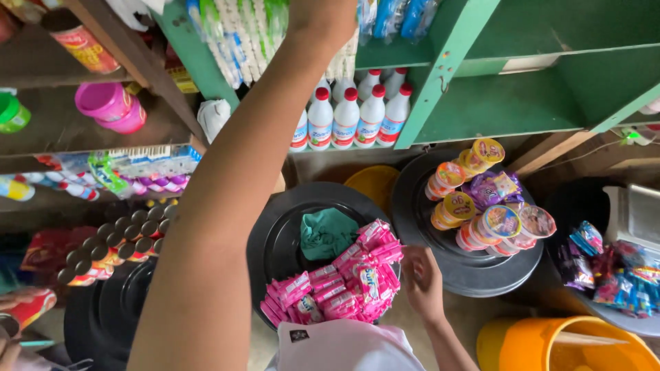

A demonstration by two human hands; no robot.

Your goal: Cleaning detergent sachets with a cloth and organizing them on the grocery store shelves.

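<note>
From the head camera, at 6 o'clock, the right hand (421,280) rests with loosely curled fingers on the pile of pink sachets (344,283) lying on a black drum lid (275,240); whether it pinches one, I cannot tell. Toward 12 o'clock the left arm (240,172) reaches up to the hanging packets (237,34); its hand is cut off by the frame edge. Most sachets are still on the lid.

Left hand (323,10) cut off at top edge
</note>
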